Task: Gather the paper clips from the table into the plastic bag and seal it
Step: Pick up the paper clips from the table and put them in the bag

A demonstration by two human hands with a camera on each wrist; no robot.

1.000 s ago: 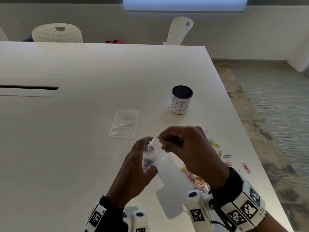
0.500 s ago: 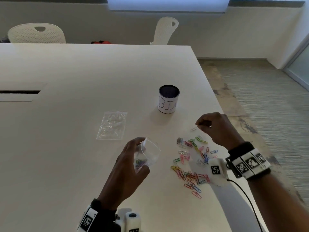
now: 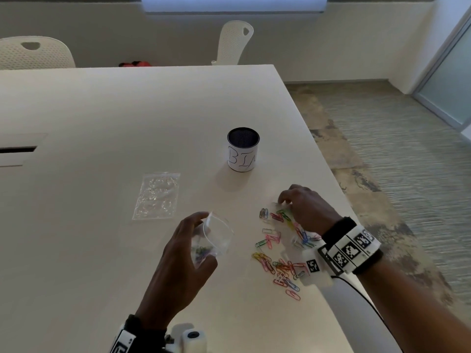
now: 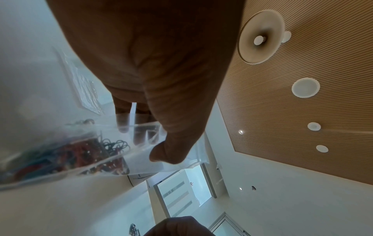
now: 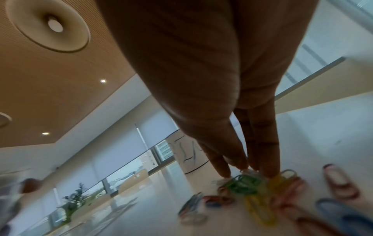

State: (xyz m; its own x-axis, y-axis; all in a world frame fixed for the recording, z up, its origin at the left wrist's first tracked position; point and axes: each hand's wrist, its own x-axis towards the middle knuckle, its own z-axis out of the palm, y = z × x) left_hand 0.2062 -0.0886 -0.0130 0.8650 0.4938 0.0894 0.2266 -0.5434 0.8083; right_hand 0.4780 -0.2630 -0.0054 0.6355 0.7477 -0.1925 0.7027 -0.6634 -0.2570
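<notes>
While left hand (image 3: pixel 183 253) holds the plastic bag (image 3: pixel 216 235), right hand (image 3: pixel 303 207) fingers touch paper clips (image 3: pixel 283 215).

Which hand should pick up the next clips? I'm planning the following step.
Right. The right hand already has fingertips down on the loose paper clips, while the left hand holds the plastic bag mouth open.

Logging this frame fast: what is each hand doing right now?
Left hand: grips the plastic bag, mouth open, some clips inside.
Right hand: fingertips down on the paper clips on the table; whether it has pinched one cannot be told.
</notes>
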